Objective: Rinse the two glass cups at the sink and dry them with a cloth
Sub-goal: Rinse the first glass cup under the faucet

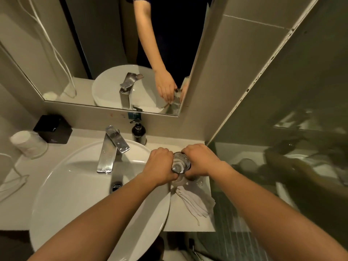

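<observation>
A ribbed glass cup [181, 159] stands upright on the counter just right of the white sink [75, 187], its open mouth facing me. My left hand [162, 164] grips it from the left and my right hand [199, 161] from the right, fingers curled against its wall. Directly below it a second clear glass cup [178, 182] shows partly between my fingers; I cannot tell which hand touches it. A crumpled pale cloth [194, 201] lies on the counter in front of the cups. No water runs from the faucet [111, 149].
A dark soap pump bottle [139, 133] stands behind the sink. A black box [53, 129] and an upturned wrapped cup [28, 145] sit at the back left. The mirror [113, 53] hangs above; a glass partition [282, 147] bounds the counter's right edge.
</observation>
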